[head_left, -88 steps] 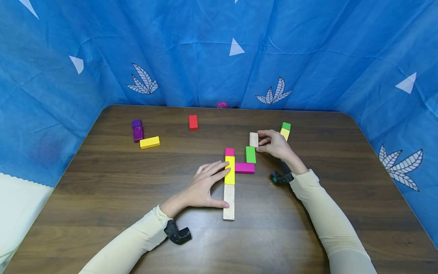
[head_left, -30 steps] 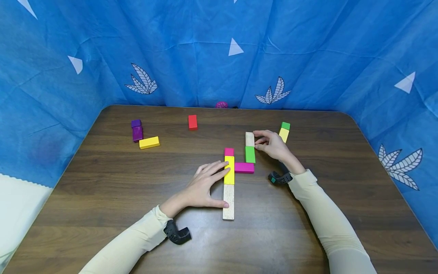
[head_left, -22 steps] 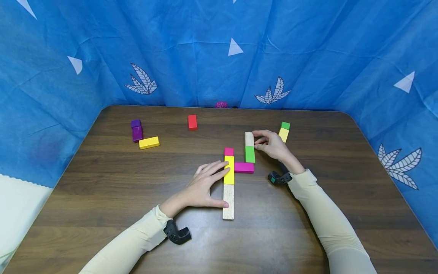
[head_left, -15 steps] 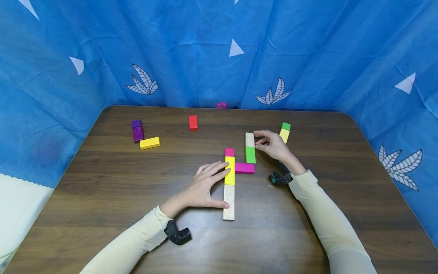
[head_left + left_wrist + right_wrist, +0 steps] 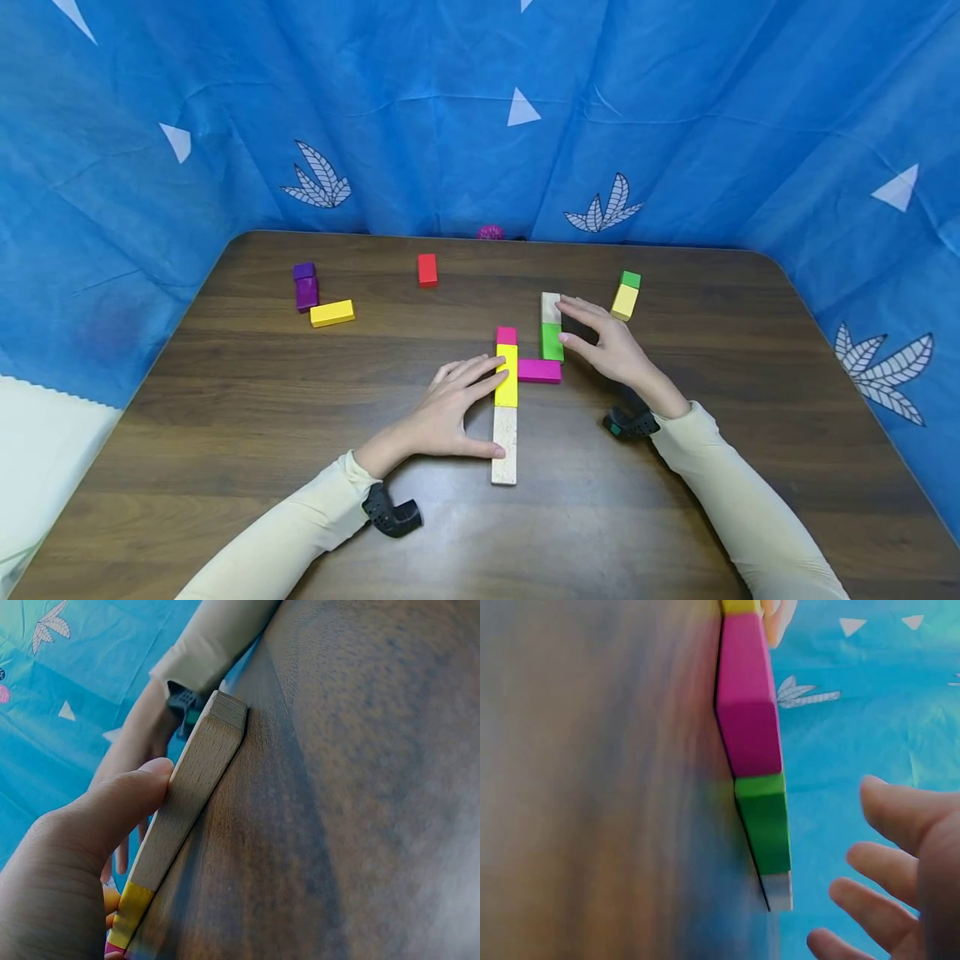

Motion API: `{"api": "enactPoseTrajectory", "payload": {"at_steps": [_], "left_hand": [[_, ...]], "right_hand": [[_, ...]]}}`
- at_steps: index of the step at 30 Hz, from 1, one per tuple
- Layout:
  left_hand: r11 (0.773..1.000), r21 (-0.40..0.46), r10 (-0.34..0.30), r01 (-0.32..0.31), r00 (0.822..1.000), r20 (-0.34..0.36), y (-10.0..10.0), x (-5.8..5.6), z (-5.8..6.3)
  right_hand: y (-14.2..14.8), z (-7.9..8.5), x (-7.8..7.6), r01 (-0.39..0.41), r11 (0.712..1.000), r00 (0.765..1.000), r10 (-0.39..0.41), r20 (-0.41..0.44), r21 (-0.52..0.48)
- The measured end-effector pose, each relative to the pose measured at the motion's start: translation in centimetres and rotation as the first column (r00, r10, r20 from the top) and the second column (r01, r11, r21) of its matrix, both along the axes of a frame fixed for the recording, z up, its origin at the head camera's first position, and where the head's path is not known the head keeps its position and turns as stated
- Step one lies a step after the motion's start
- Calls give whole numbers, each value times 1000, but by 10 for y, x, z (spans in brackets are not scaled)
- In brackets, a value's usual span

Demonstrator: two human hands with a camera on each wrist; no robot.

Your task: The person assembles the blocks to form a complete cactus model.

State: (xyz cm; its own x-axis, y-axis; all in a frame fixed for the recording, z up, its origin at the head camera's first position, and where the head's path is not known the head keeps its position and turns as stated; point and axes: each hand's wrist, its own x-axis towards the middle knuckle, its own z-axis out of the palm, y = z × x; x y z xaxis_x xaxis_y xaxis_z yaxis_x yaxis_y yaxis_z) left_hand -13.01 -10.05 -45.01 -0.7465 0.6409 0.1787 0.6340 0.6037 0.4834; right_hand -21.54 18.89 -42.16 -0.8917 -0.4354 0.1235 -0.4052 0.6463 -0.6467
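Note:
My left hand (image 5: 441,414) lies with spread, straight fingers against a column of blocks. Its fingertips touch the yellow block (image 5: 507,390), and the thumb rests on the long plain wooden block (image 5: 191,776) at the near end. A pink block (image 5: 506,336) forms the far end. From the yellow one a magenta block (image 5: 542,372) sticks out to the right. Beyond it stand a green block (image 5: 551,343) and a pale wooden block (image 5: 550,308), end to end. My right hand (image 5: 617,352) holds nothing, its fingers loosely extended just right of those two; the right wrist view shows them apart from the blocks.
Further back lie a red block (image 5: 427,271), two purple blocks (image 5: 307,294) and another yellow block (image 5: 332,313) on the left. A green-and-yellow pair (image 5: 626,302) sits behind the right hand. A blue curtain (image 5: 435,125) hangs along the table's far edge.
The pale wooden block slid left until it lined up with the green one. My right hand then let go, its fingers straightening as it drew back slightly. The left hand stayed put.

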Motion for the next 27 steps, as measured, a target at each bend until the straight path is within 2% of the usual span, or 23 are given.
{"api": "enactPoseTrajectory", "payload": {"at_steps": [4, 9, 21, 25, 27], "left_hand": [[1000, -1, 1, -1, 1000, -7, 0, 0, 0], [1000, -11, 2, -2, 1000, -11, 0, -1, -1], [1000, 7, -2, 2, 1000, -2, 1, -2, 2], [997, 79, -1, -3, 999, 41, -1, -2, 4], [990, 135, 17, -27, 997, 75, -4, -5, 6]], "right_hand": [[3, -7, 8, -65, 996, 998, 66, -16, 60], [3, -13, 11, -107, 991, 994, 109, -18, 84], [2, -15, 12, -121, 984, 991, 127, -34, 130], [2, -17, 13, -120, 983, 992, 124, -25, 138], [2, -17, 13, -117, 983, 992, 121, -22, 139]]}}
